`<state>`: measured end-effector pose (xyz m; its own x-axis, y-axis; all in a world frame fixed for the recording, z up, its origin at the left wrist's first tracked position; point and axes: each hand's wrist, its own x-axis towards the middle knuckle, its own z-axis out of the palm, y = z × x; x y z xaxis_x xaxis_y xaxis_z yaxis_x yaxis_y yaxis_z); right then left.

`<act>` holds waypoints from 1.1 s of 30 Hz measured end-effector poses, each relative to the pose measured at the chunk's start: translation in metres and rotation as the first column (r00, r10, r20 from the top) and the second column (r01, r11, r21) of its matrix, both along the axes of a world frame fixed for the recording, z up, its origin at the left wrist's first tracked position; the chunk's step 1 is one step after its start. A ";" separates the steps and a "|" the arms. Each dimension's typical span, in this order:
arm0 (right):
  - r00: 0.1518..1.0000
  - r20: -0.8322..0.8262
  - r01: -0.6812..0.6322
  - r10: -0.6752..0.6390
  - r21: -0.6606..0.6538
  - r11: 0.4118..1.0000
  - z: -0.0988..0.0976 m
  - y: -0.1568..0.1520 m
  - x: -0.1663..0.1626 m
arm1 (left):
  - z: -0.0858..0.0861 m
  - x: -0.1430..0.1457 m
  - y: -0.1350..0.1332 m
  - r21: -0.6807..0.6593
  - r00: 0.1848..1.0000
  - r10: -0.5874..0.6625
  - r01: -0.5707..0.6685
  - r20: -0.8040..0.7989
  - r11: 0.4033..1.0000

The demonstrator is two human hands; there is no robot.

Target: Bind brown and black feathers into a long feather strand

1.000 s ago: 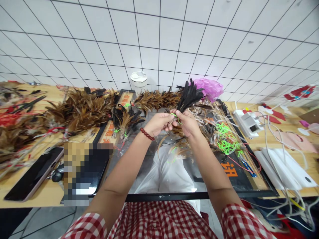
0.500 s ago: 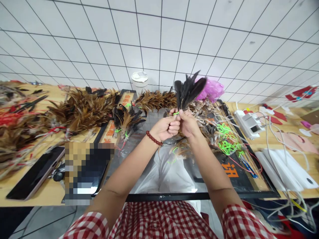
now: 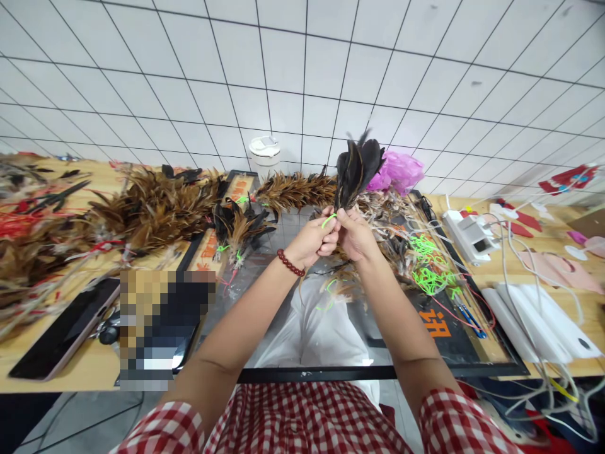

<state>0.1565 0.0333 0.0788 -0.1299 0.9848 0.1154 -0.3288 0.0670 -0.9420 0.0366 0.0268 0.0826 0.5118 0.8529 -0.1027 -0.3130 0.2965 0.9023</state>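
A bundle of dark feathers (image 3: pixel 357 171) stands upright above my two hands, its tips fanned out. My left hand (image 3: pixel 312 243), below a beaded bracelet, is closed around the lower end of the bundle. Against it, my right hand (image 3: pixel 355 234) pinches the base of the feathers between thumb and fingers. A bright green string (image 3: pixel 329 221) curves across the thumbs at the base; its ends are hidden by the fingers. Smaller feather bunches (image 3: pixel 242 228) tied with green lie left of my hands.
Long brown feather garlands (image 3: pixel 155 208) cover the left of the table. Loose green strings (image 3: pixel 432 277) lie at right, near a blue pen-like tool (image 3: pixel 471 320). A white power strip (image 3: pixel 467 236), a purple plastic bag (image 3: pixel 399 171), a lidded white container (image 3: pixel 265 151) and a phone (image 3: pixel 63 328) stand around.
The feather bundle has turned and its fan has drawn narrower. More of the green string now shows, as a longer curve over my left hand. Both hands stay together.
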 end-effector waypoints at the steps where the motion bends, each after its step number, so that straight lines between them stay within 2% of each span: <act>1: 0.999 -0.011 -0.031 0.031 -0.015 0.999 0.001 -0.001 0.002 | 0.002 -0.001 -0.001 -0.048 0.995 -0.086 0.088 0.053 0.995; 3: 0.999 -0.012 -0.044 0.044 -0.052 0.998 0.001 -0.001 0.005 | 0.004 -0.003 -0.001 -0.118 0.972 -0.188 0.205 0.140 0.972; 4: 1.000 -0.003 -0.029 0.029 -0.056 0.998 0.001 -0.001 0.006 | 0.006 -0.004 -0.001 -0.129 0.973 -0.176 0.196 0.151 0.972; 9: 0.981 0.168 0.073 -0.092 0.114 0.991 -0.004 0.005 0.011 | 0.008 -0.005 0.001 -0.084 0.990 0.085 -0.076 0.110 0.994; 13: 0.870 0.395 0.186 -0.295 0.292 0.938 -0.006 0.006 0.018 | 0.008 -0.005 0.004 -0.107 0.977 0.187 -0.176 0.100 0.979; 16: 0.787 0.453 0.228 -0.419 0.418 0.880 -0.006 0.003 0.018 | 0.006 -0.005 0.005 -0.147 0.975 0.202 -0.188 0.091 0.971; 18: 0.800 0.447 0.223 -0.400 0.397 0.890 -0.007 0.002 0.013 | 0.004 -0.003 0.005 -0.151 0.981 0.170 -0.155 0.090 0.976; 21: 0.888 0.372 0.202 -0.270 0.212 0.956 -0.010 0.001 0.006 | 0.002 -0.003 0.004 -0.105 0.996 0.063 -0.056 0.061 0.993; 23: 0.924 0.314 0.190 -0.217 0.114 0.975 -0.012 0.003 0.004 | 0.002 -0.004 0.004 -0.024 0.997 -0.003 0.002 -0.071 1.000; 25: 0.931 0.277 0.216 -0.238 0.107 0.971 -0.013 0.005 0.005 | 0.002 -0.007 0.005 0.156 0.956 0.050 -0.005 -0.288 0.988; 27: 0.924 0.252 0.260 -0.289 0.143 0.955 -0.013 0.008 0.006 | 0.003 -0.012 0.006 0.422 0.853 0.256 -0.046 -0.455 0.905; 29: 0.921 0.253 0.263 -0.296 0.159 0.952 -0.014 0.009 0.007 | 0.003 -0.015 0.007 0.646 0.728 0.476 -0.059 -0.494 0.761; 31: 0.923 0.268 0.240 -0.277 0.163 0.957 -0.014 0.009 0.007 | 0.002 -0.018 0.008 0.758 0.638 0.599 -0.037 -0.483 0.651; 33: 0.918 0.282 0.236 -0.278 0.175 0.956 -0.013 0.008 0.007 | 0.002 -0.019 0.009 0.790 0.627 0.622 -0.017 -0.468 0.612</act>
